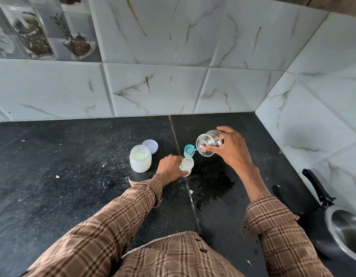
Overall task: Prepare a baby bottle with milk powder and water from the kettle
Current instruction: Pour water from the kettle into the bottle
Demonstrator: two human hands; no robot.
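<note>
The baby bottle stands upright near the middle of the frame on the dark tabletop, its teal collar at the top and pale milky contents showing through the clear body; the left hand comes in from the lower left and is clamped around the bottle's lower part, thumb across the base, so the bottle sits just right of that hand's knuckles. Up and to the right of the bottle's mouth, the right hand is closed on a small steel kettle, fingers round its far side and handle and the thumb pressed on its lid, with the vessel tilted toward the bottle so that its lip is just beside the teal collar and a thin thread of water bridges the two. Left of the bottle, close to the left hand but apart from it, stands an open clear jar of milk powder; faint embossed marks show on its shoulder, too small to read. Its lilac lid lies just behind the jar, touching or nearly touching it. No writing can be made out on the bottle or the kettle. A wet patch spreads on the tabletop below the kettle, right of the bottle. At the lower right edge of the frame a dark pan with a black handle rests against the marble-patterned wall tiles, and at the upper left is a tile printed with cups
</note>
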